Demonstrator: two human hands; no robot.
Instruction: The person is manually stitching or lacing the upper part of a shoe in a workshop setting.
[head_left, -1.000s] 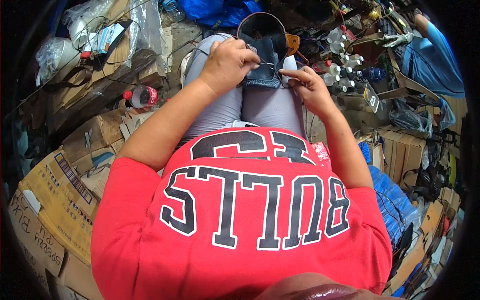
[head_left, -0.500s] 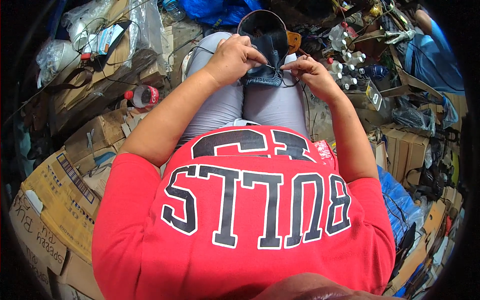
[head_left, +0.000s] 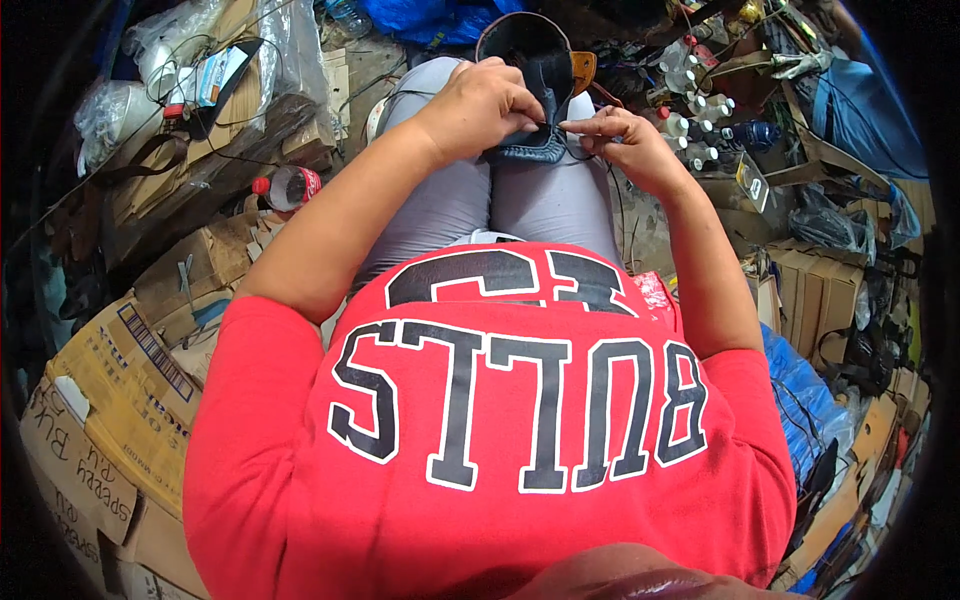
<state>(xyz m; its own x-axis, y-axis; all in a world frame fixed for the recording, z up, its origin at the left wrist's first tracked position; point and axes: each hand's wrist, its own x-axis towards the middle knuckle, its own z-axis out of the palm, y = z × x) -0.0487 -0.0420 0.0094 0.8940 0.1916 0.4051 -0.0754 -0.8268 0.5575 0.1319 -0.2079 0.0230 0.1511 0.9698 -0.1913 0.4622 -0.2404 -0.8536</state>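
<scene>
A dark blue piece with a ridged, stitched-looking edge (head_left: 532, 152) lies across my knees, over grey trousers (head_left: 440, 200). Just beyond it is a dark, round-rimmed opening (head_left: 523, 40) with a tan leather tab (head_left: 583, 72) on its right side; whether the parts are joined, I cannot tell. My left hand (head_left: 485, 108) is closed in a pinch at the blue piece's upper surface. Facing it from the right, my right hand (head_left: 628, 145) pinches at the same edge, thumb and forefinger together. What sits between the fingertips is too small to make out. Thin dark strands hang near both hands.
Several small white bottles (head_left: 697, 130) stand to the right of my knees. On the left lie a red-capped plastic bottle (head_left: 290, 187) and flattened cardboard (head_left: 120, 380). A blue plastic sheet (head_left: 430, 18) is at the far side, and stacked brown cardboard (head_left: 815, 300) at the right.
My left hand has moved slightly right, closer to the right hand. A thin, pale, needle-like thing seen between the hands before no longer shows. The right hand has barely moved.
</scene>
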